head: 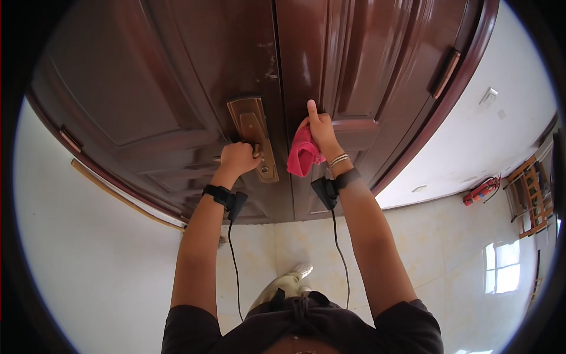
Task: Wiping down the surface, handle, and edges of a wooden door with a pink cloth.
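Observation:
A brown double door (212,57) fills the view ahead, both leaves meeting at a dark vertical seam. My left hand (239,158) is closed around the lever handle (256,151) on a bronze-coloured lock plate (252,126). In my right hand (321,129) a bunched pink cloth (304,152) hangs below the fingers, close to the right leaf. The thumb of that hand points up along the door. Whether the cloth touches the door I cannot tell.
A thin wooden stick (124,194) leans by the left wall. Along the right wall lie a red fire extinguisher (482,191) and a wooden slatted frame (533,194). Black cables (338,248) run down from devices strapped to both wrists.

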Motion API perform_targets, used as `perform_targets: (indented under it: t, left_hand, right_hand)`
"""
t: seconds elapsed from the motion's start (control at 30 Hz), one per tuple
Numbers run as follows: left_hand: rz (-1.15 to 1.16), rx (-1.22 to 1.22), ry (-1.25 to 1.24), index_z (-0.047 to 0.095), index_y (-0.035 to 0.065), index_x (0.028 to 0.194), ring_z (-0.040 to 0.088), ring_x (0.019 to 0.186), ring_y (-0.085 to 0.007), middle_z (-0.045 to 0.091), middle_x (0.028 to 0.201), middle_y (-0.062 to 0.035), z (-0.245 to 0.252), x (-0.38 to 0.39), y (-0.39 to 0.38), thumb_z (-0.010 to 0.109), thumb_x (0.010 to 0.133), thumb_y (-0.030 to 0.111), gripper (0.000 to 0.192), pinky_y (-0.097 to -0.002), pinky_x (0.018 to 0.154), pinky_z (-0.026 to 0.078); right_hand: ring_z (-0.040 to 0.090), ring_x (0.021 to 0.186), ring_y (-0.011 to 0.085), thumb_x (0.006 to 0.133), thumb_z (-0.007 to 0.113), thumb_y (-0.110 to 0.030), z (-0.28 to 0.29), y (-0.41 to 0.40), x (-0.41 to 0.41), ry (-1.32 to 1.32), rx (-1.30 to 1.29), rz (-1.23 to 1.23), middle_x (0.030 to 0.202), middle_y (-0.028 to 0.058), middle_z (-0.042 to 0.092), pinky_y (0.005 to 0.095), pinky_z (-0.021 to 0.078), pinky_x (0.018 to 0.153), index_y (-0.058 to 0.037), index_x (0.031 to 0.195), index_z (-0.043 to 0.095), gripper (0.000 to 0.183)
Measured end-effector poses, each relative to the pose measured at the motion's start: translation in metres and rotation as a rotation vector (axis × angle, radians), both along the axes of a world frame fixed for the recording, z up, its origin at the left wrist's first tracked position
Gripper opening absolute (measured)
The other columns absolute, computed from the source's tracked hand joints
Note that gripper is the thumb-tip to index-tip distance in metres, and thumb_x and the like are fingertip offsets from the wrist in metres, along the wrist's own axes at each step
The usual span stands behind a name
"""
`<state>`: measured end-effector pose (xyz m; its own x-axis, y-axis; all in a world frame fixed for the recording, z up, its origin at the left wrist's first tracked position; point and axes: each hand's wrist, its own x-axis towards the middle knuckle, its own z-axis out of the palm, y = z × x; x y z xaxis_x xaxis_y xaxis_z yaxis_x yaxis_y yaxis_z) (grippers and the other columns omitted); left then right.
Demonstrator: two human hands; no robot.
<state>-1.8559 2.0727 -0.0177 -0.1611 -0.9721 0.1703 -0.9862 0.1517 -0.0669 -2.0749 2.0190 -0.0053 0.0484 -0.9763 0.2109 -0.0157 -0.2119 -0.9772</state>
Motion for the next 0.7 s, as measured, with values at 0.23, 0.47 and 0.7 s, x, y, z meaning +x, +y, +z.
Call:
perform_targets:
  t: [0.23, 0.47, 0.7]
  left_hand:
    - [-0.045, -0.058, 0.041, 0.065, 0.0031, 0.063, 0.062, 0.063, -0.0304, 0.06, 0.062, -0.0152, -0.005, 0.007, 0.011, 0.059, 0.07, 0.048, 0.046, -0.0385, 0.057, 0.049]
    - [-0.052, -0.074, 0.04, 0.065, 0.0034, 0.063, 0.061, 0.062, -0.0301, 0.06, 0.062, -0.0153, -0.005, 0.003, 0.018, 0.062, 0.069, 0.046, 0.043, -0.0381, 0.056, 0.049]
    - [-0.014, -0.077, 0.019, 0.067, 0.0058, 0.068, 0.062, 0.064, -0.0278, 0.062, 0.065, -0.0137, -0.004, 0.0, 0.017, 0.064, 0.069, 0.037, 0.031, -0.0362, 0.059, 0.05]
  right_hand:
    - [0.056, 0.054, 0.018, 0.085, 0.038, -0.059, 0.003, 0.008, -0.002, -0.012, 0.02, 0.035, 0.051, 0.0094, 0.056, 0.0275, 0.0458, 0.06, 0.0038, 0.056, 0.063, 0.073]
    - [0.055, 0.052, 0.017, 0.084, 0.043, -0.057, -0.009, 0.022, -0.008, 0.126, 0.03, 0.053, 0.05, 0.009, 0.055, 0.0273, 0.045, 0.057, 0.0025, 0.056, 0.063, 0.069]
    - [0.05, 0.049, 0.0132, 0.083, 0.048, -0.054, -0.025, 0.036, -0.013, 0.207, 0.092, 0.086, 0.05, 0.0052, 0.053, 0.0254, 0.0426, 0.054, 0.0022, 0.056, 0.062, 0.064]
